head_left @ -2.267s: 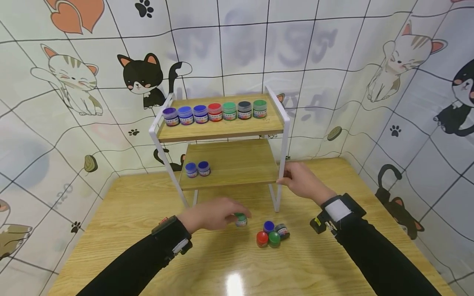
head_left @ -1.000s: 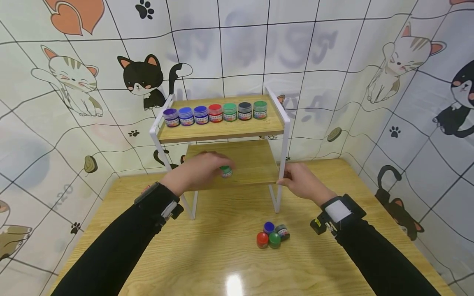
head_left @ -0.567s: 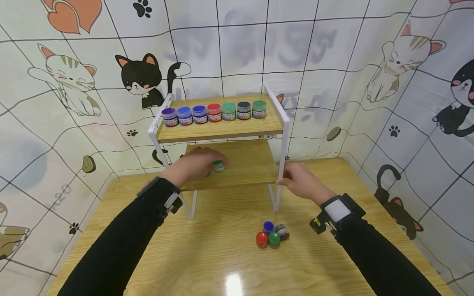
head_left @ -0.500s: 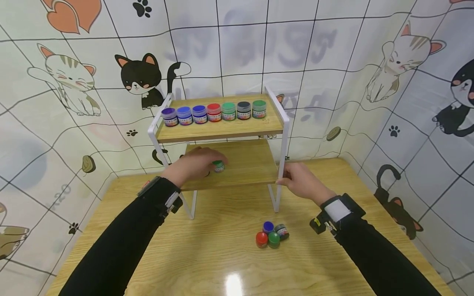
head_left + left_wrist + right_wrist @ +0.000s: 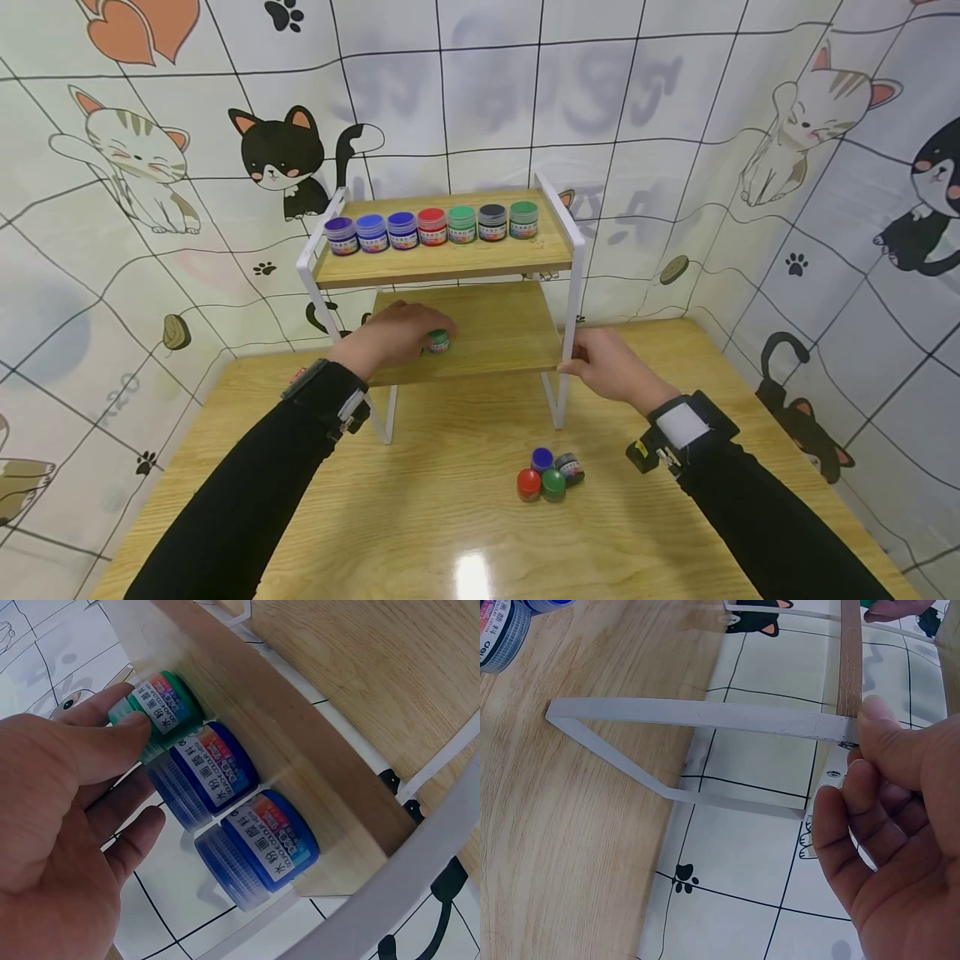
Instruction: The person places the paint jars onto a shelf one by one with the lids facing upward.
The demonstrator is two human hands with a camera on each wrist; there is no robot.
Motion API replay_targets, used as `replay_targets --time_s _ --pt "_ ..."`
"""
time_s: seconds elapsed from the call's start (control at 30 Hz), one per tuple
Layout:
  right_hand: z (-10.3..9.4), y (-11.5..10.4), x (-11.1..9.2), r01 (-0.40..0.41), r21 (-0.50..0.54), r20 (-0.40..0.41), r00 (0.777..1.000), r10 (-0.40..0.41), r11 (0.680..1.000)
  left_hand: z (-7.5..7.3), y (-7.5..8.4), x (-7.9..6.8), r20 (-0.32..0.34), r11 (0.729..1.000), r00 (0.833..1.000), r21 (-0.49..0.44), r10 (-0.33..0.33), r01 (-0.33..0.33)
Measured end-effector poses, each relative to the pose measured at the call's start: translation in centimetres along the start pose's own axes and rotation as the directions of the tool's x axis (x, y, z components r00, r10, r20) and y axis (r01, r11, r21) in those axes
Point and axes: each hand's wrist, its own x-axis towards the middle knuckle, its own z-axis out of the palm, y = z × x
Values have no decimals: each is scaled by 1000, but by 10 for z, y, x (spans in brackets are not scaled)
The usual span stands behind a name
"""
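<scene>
My left hand [image 5: 397, 335] pinches a small green-lidded paint jar [image 5: 438, 341] at the lower shelf board [image 5: 506, 329] of a two-tier rack. In the left wrist view, the thumb and fingers hold that jar's lid end, and its labelled body sits right beside a blue paint jar [image 5: 215, 766]. A second blue paint jar [image 5: 274, 840] stands close along the same row; in the head view the hand hides both. My right hand [image 5: 611, 368] grips the rack's white frame [image 5: 573, 312] where the lower board meets it, thumb on one side and curled fingers on the other.
On the upper board [image 5: 442, 271] several paint jars stand in a row, among them a red jar [image 5: 432, 227]. In front of the rack, a loose cluster on the wooden table [image 5: 360, 517] includes another red jar [image 5: 528, 484] and a tipped black jar [image 5: 570, 468].
My left hand has lifted the green jar from the table up to the lower shelf, then shifted it left toward the blue jars. The right hand has stayed on the frame.
</scene>
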Motion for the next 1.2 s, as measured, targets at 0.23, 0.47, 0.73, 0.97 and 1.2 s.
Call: replay_targets --time_s 0.23,0.47,0.73,0.97,1.2 --pt "1 0 0 4 6 0 1000 -4 1000 0 3 -1 22 999 999 15 -28 28" --pt "1 -1 0 -1 1 -1 1000 1 1000 1 4 0 54 998 997 7 -56 55" --pt "2 -1 0 2 -1 -8 1000 -2 1000 5 3 0 51 998 996 20 -67 66" --pt "2 -1 0 13 -1 -15 1000 -13 1000 6 5 -3 -23 1000 1000 23 -2 3" --pt "0 0 0 14 6 -12 1000 -14 1000 8 8 -19 -190 990 972 36 139 -135"
